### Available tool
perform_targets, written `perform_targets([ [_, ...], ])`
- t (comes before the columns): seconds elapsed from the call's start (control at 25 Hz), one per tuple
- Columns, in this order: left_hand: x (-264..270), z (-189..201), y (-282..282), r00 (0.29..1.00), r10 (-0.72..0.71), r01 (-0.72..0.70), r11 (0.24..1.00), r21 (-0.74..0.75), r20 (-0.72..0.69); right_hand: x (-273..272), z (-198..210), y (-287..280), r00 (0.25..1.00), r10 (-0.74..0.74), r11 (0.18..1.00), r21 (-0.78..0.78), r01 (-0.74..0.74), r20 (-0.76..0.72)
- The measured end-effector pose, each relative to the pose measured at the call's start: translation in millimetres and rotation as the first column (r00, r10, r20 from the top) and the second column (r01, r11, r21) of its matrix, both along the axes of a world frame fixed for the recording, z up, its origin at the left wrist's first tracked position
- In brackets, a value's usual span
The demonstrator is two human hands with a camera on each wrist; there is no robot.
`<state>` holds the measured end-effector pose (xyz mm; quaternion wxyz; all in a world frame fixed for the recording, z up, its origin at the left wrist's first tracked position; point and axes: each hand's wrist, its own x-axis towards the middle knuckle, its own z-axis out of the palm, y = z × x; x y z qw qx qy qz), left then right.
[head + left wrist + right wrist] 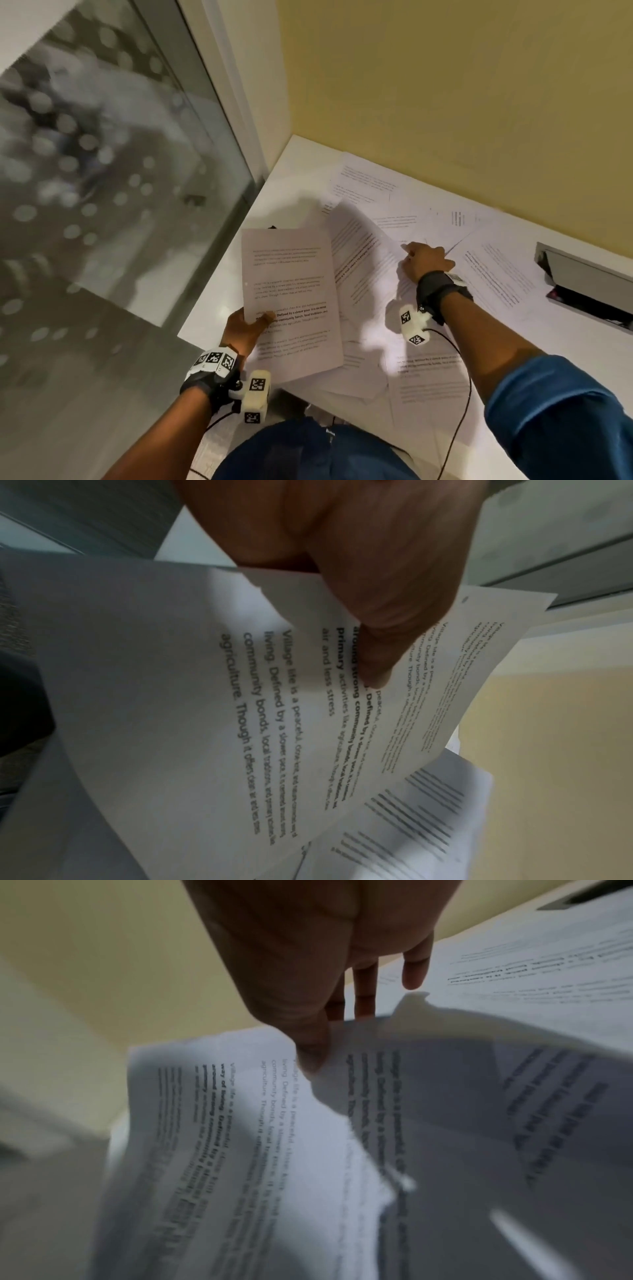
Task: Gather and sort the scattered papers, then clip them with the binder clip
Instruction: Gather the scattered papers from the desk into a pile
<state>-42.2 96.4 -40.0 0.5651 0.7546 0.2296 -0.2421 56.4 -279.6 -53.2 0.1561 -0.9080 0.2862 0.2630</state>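
My left hand (255, 323) holds a small stack of printed papers (291, 274) upright above the table's near-left corner. Its thumb (375, 669) presses on the top page (212, 710) and the fingers are hidden behind. My right hand (412, 257) reaches into the middle of the table and pinches the edge of a loose printed sheet (366, 270); that sheet (236, 1137) lifts off the pile between thumb and fingers (365, 993). A small dark object (273, 227) peeks out behind the held stack; I cannot tell whether it is the binder clip.
Several more printed sheets (496, 274) lie overlapping across the white table (298, 161), some hanging over its near edge. A metal cable box (582, 274) is set into the table at the right. A yellow wall runs behind; a glass panel (113, 164) stands on the left.
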Motion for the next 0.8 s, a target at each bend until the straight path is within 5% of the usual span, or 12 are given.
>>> perform_targets([
  [0.12,-2,1,4,0.998,0.057,-0.056,0.997,-0.047,0.013,-2,28,-10,0.959,-0.138,0.986,0.130,0.108,0.248],
  [0.32,-9,15,-13,0.993,0.111,-0.109,0.991,-0.078,0.030,-16,73,-39,0.776,-0.309,0.916,0.391,0.087,0.550],
  [0.48,-14,35,-47,0.991,0.110,-0.100,0.988,-0.113,0.077,-48,94,-48,0.671,-0.559,0.713,0.696,0.088,0.488],
  [0.6,-20,51,-82,0.986,0.115,-0.095,0.982,-0.161,0.117,-84,91,-53,0.685,-0.629,0.565,0.821,0.078,0.368],
  [0.8,-39,68,-131,0.973,0.061,-0.009,0.974,-0.225,0.223,-140,71,-63,0.749,-0.579,0.568,0.819,0.088,0.321],
])
